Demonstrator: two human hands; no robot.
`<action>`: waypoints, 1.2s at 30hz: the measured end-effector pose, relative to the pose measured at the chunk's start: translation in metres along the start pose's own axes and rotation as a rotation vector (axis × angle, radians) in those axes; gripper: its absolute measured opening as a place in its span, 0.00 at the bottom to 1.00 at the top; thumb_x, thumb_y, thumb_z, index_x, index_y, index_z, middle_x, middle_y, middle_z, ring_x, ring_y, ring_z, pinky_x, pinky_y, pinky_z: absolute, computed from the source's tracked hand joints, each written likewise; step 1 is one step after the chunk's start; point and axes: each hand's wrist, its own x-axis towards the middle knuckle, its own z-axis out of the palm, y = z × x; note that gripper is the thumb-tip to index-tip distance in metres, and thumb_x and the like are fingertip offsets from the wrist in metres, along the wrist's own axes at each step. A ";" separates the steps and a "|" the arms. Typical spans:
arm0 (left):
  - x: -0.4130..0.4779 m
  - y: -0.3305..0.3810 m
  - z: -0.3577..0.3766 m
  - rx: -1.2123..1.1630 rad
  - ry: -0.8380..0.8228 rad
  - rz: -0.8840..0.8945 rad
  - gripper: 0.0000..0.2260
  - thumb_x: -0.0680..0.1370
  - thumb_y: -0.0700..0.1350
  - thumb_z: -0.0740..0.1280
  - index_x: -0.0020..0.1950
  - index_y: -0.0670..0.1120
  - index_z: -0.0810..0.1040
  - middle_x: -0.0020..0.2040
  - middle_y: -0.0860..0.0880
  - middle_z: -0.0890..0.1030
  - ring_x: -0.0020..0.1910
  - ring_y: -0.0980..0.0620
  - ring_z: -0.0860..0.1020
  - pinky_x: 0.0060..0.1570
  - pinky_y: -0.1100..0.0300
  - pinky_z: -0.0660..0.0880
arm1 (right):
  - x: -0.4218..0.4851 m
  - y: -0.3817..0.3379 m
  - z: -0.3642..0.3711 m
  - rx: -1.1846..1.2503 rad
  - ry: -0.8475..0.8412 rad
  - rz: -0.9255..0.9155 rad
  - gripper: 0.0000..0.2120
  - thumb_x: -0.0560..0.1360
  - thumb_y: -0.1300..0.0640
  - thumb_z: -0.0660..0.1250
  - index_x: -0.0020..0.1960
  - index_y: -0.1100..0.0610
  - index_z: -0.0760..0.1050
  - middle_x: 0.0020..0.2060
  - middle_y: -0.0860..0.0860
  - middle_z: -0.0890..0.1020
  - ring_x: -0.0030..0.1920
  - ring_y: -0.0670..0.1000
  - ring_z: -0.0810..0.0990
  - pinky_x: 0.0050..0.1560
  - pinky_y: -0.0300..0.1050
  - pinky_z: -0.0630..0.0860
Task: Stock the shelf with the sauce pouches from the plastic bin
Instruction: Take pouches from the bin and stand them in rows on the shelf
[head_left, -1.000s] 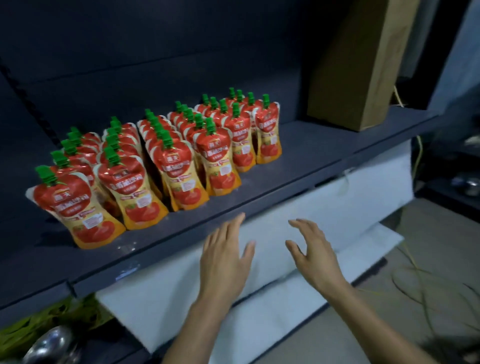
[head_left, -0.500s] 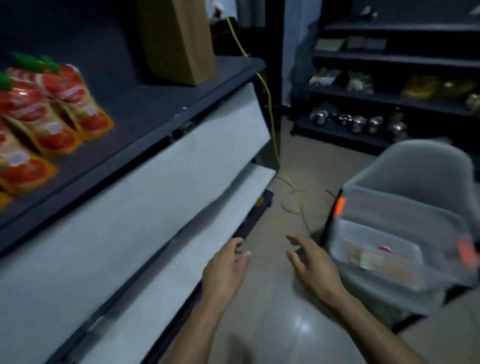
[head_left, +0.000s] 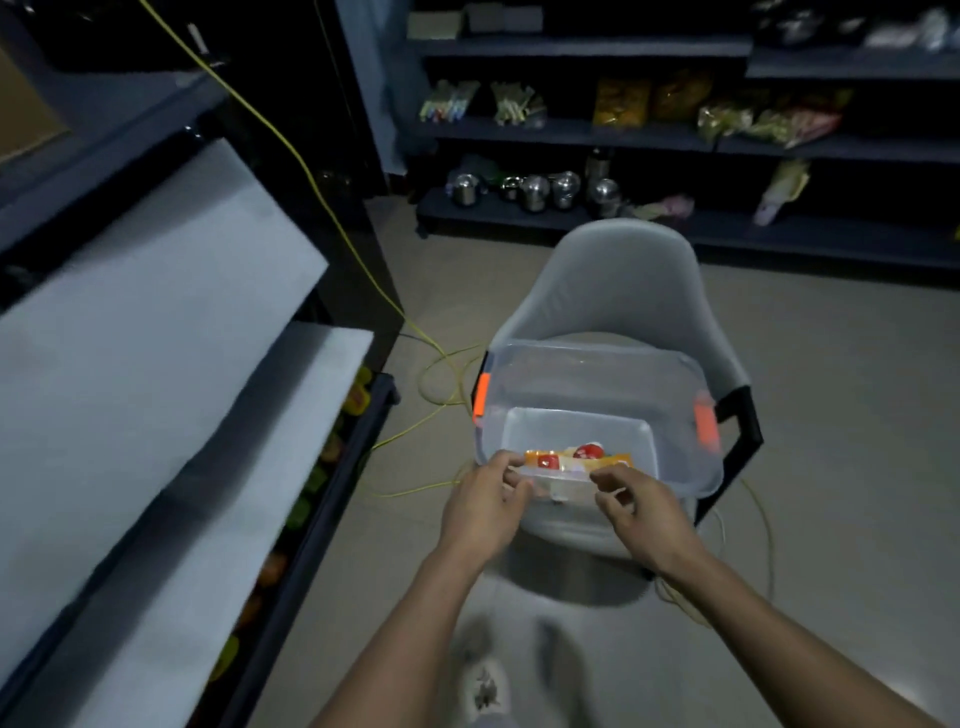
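Two bare hands, left hand (head_left: 485, 506) and right hand (head_left: 641, 512), fingers curled, reaching at near rim of clear plastic bin (head_left: 680, 415) on grey chair (head_left: 618, 280); pinching anything — cannot tell. Beyond fingertips, red-orange sauce pouches (head_left: 576, 457) lying flat, slippery; risking fumbling, or tipping bin off seat.

**Both hands at the bin's near rim**

A clear plastic bin (head_left: 597, 415) with orange latches sits on a grey chair (head_left: 618, 280) at centre frame. A few sauce pouches (head_left: 576, 458) lie at its bottom, by the near wall. The left hand (head_left: 485, 506) and right hand (head_left: 641, 512) reach to that near rim, fingers (head_left: 506, 462) curled at the edge; whether they touch a pouch cannot be told. The shelf (head_left: 156, 322) fills the left of the frame. A yellow cable (head_left: 332, 218) runs down from the upper left onto the floor (head_left: 831, 415). Dark shelving (head_left: 675, 140) with goods lines the top.
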 end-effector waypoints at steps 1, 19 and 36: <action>0.017 0.005 0.006 0.000 -0.029 -0.003 0.13 0.77 0.51 0.65 0.61 0.53 0.76 0.51 0.52 0.83 0.50 0.50 0.80 0.54 0.54 0.77 | 0.012 0.009 -0.004 -0.001 -0.001 0.021 0.11 0.75 0.58 0.67 0.57 0.52 0.79 0.48 0.46 0.81 0.43 0.48 0.79 0.49 0.42 0.74; 0.282 -0.083 0.160 0.068 -0.325 -0.248 0.18 0.82 0.45 0.60 0.73 0.47 0.67 0.71 0.47 0.72 0.63 0.50 0.75 0.44 0.69 0.71 | 0.232 0.142 0.060 -0.468 -0.437 0.169 0.25 0.72 0.48 0.71 0.67 0.50 0.71 0.63 0.53 0.75 0.63 0.54 0.71 0.64 0.51 0.70; 0.317 -0.115 0.205 0.551 -0.646 -0.067 0.22 0.68 0.55 0.76 0.59 0.48 0.80 0.57 0.47 0.81 0.55 0.47 0.77 0.56 0.51 0.77 | 0.250 0.193 0.100 -0.957 -0.565 -0.139 0.21 0.74 0.41 0.64 0.63 0.50 0.76 0.58 0.53 0.79 0.59 0.53 0.73 0.61 0.49 0.65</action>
